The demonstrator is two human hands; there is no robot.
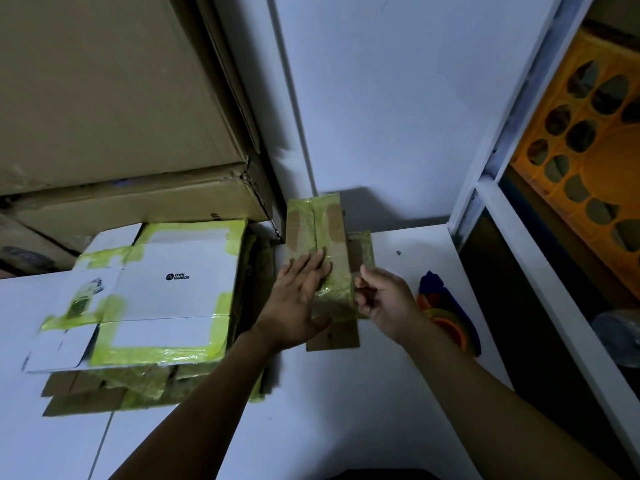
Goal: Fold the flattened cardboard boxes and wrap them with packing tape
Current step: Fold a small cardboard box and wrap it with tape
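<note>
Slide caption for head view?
Taping step: left hand presses flat on taped folded cardboard while right hand pinches its right edge, beside stacked white boxes.

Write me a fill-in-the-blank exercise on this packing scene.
1. The left hand lies flat on a folded box of brown ___.
2. The right hand pinches that box's ___ edge.
3. The stack of flattened white boxes lies ___ of both hands.
4. The plastic crate at far right is coloured ___.
Missing words: cardboard; right; left; orange.
</note>
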